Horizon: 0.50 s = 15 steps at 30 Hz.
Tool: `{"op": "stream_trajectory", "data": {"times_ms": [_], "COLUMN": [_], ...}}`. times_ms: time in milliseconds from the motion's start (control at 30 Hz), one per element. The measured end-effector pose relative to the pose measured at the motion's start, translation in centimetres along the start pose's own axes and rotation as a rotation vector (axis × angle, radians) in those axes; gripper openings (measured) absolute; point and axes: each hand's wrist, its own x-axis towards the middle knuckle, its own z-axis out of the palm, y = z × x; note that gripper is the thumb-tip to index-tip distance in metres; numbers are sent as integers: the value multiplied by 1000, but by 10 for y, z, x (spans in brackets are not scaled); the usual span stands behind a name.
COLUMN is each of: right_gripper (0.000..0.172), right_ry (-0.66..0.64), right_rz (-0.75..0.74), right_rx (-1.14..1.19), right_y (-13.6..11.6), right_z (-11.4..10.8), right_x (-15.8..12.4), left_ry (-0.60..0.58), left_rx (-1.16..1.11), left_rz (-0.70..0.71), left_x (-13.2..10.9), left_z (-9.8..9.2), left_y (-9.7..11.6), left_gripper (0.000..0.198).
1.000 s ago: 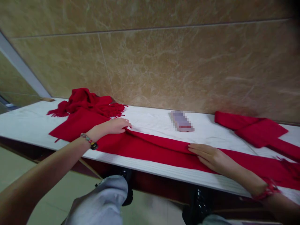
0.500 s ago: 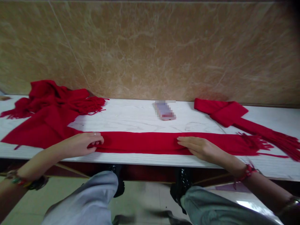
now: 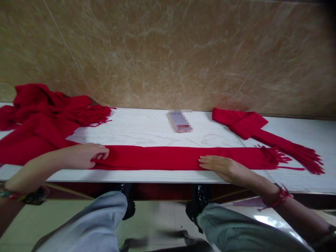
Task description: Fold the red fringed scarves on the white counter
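A red scarf [image 3: 154, 158] lies in a long, narrow folded strip along the front of the white table, its fringe at the right end. My left hand [image 3: 86, 155] pinches the strip near its left part, fingers curled on the cloth. Flat on the strip's right half rests my right hand [image 3: 223, 167], fingers stretched out and pointing left. Left of the strip, a loose heap of red cloth [image 3: 44, 115] with fringe spreads over the table and runs under my left forearm.
Behind the strip lies a phone [image 3: 180, 121], partly pixelated. A second red scarf [image 3: 244, 124], folded over itself with fringe to the right, is at the back right. A brown marbled wall [image 3: 162, 56] borders the white table [image 3: 141, 131]. My knees are below the front edge.
The whole view has shifted slightly, so things sit further left. My left hand has moved a little left along the strip; my right hand stays flat on the cloth.
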Motion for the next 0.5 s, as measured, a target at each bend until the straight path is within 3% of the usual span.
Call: {"op": "stream_trajectory", "data": {"times_ms": [100,233,300,367,500], "right_gripper": [37,32,36,45,64], "right_ry": [0,49,85,79,0], "right_rz": [21,94,132,169,255], "right_rx": [27,41,9,-36,-89], "right_y": [-1,-9,-16,-22,-29], "right_z": [-4,-9,-6,1,19], "right_x": [6,35,55,71,79], "left_ry": [-13,226,309,313,386], "left_rx": [-29,29,73,115,124], "left_rz": [34,202,239,212,99], "left_x": [10,53,79,99,114], "left_z": [-23,-40,-30,-10,33], "left_y": [13,70,107,139,168], "left_gripper": [20,27,32,38,49]}}
